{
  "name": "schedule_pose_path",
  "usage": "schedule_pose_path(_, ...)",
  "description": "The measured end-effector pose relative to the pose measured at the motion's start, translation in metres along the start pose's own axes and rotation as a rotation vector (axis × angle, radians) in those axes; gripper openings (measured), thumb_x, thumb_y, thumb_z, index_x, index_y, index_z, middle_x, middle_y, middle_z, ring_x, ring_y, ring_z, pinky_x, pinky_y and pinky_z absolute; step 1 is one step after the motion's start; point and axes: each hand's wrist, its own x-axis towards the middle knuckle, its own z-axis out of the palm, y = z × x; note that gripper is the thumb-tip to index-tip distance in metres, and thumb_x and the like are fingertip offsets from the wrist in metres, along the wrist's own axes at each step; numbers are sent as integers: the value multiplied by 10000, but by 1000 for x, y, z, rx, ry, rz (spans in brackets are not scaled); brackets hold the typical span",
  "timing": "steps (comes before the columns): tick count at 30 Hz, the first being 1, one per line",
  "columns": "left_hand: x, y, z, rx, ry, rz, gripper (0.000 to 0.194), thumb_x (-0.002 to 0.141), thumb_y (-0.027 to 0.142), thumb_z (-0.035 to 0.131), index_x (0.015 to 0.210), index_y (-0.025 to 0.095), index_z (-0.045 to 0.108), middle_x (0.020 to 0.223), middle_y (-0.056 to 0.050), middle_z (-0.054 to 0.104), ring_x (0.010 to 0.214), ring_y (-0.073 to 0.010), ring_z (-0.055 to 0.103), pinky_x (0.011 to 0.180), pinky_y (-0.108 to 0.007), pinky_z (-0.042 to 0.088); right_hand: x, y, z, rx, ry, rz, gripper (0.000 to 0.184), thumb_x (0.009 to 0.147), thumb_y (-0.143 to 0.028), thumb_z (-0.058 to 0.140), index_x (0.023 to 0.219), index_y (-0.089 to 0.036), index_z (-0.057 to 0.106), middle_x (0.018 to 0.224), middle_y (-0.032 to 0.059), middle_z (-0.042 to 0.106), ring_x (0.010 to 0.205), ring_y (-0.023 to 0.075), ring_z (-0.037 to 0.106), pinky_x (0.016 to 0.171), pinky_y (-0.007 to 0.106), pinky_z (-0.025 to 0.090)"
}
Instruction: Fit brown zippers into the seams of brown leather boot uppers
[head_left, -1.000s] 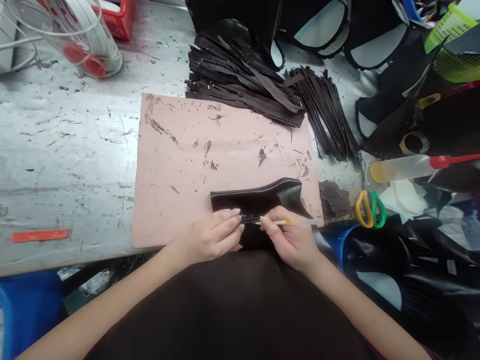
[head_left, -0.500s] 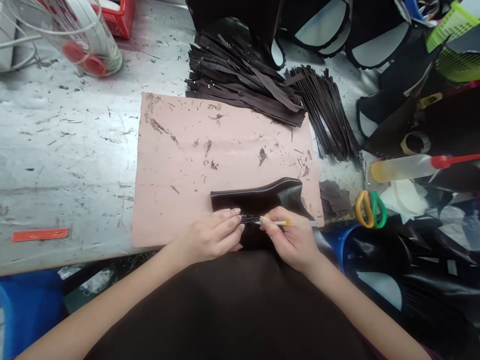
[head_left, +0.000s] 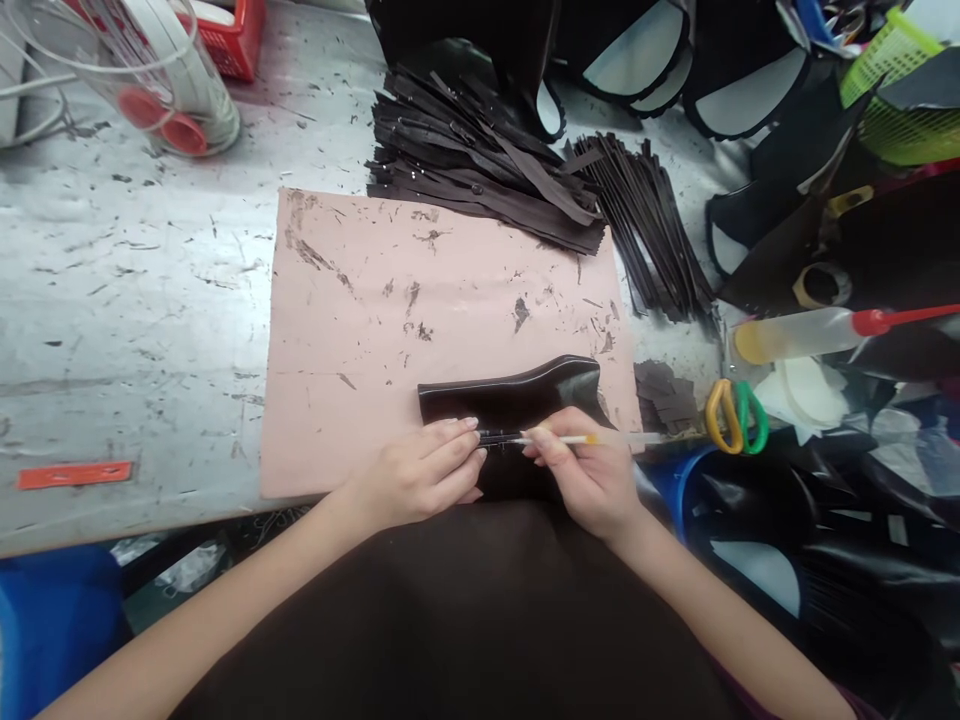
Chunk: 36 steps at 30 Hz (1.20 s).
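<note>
A dark brown leather piece [head_left: 517, 395] lies on the near edge of a stained pink mat [head_left: 420, 320]. My left hand [head_left: 416, 475] rests on its left part, fingers stretched flat and pressing the edge down. My right hand [head_left: 589, 475] is closed in a pinch on a thin pen-like tool with a yellow band [head_left: 581, 439], whose tip touches the leather between the two hands.
Piles of dark zippers [head_left: 480, 160] and thin strips [head_left: 649, 225] lie beyond the mat. A glue bottle with a red nozzle [head_left: 817, 333] and yellow-green scissors [head_left: 731, 415] sit right. Black shoe-upper pieces [head_left: 675, 50] crowd the far right. A clear jar [head_left: 142, 70] stands far left.
My right hand and the tool have shifted slightly to the right along the leather edge. The left hand has stayed in place.
</note>
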Motion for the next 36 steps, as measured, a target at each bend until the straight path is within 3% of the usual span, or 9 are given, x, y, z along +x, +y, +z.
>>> schedule_pose_path(3,0,0,0,-1,2,-5,249,788,284,612,916,70,603,914,-120,670,939,-240,622,826,-334,551,-2,4,-3,32,89,30,168,846,-194,477,695,-189,552,627,-11,571,539,99,554,505,216,457)
schedule_pose_path(19,1,-1,1,6,3,10,255,781,293,620,925,83,602,902,-104,678,919,-232,631,825,-324,554,-1,4,-4,-125,-13,-8,164,849,-213,468,708,-188,549,626,-4,578,557,110,549,535,233,441)
schedule_pose_path(29,-1,-1,-1,0,-8,11,271,773,297,628,924,73,607,914,-119,674,927,-243,627,831,-330,550,-2,4,-4,-128,0,-19,158,846,-201,468,712,-185,549,620,-6,577,550,107,546,530,231,439)
schedule_pose_path(36,1,-2,-1,8,-15,5,241,788,292,610,913,86,610,905,-107,678,927,-233,629,834,-323,549,-6,8,-9,-92,115,14,156,839,-199,478,706,-192,559,634,-11,591,559,106,566,536,227,457)
